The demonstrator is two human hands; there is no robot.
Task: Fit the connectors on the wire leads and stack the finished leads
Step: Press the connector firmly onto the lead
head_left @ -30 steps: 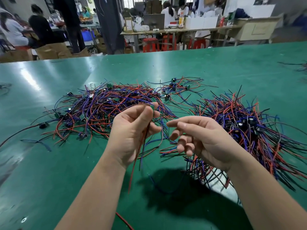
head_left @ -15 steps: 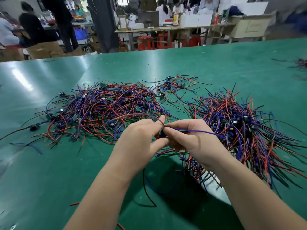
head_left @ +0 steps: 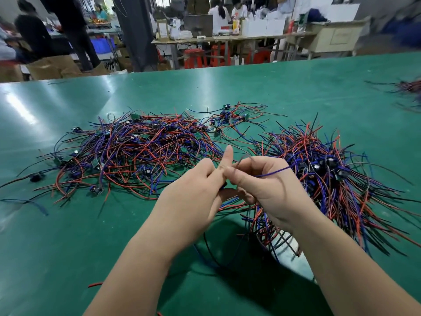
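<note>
Head view: my hands, apart a second ago, now meet above the table (head_left: 68, 247); left hand (head_left: 196, 192) grips the dark connector (head_left: 224, 185), right hand (head_left: 262, 185) pinches the blue wire (head_left: 275, 172) at it, so fitting seems underway

A: What sort of place is this?

B: An assembly workshop, a factory floor by the look of it.

A: What shows it?

B: A broad green surface (head_left: 296, 87) heaped with red, blue and black wire leads (head_left: 136, 151). Behind it are people (head_left: 219, 12) at a second cluttered surface (head_left: 227, 38), with red stools (head_left: 193, 58), white boxes (head_left: 262, 27) and cardboard cartons (head_left: 52, 67).
</note>
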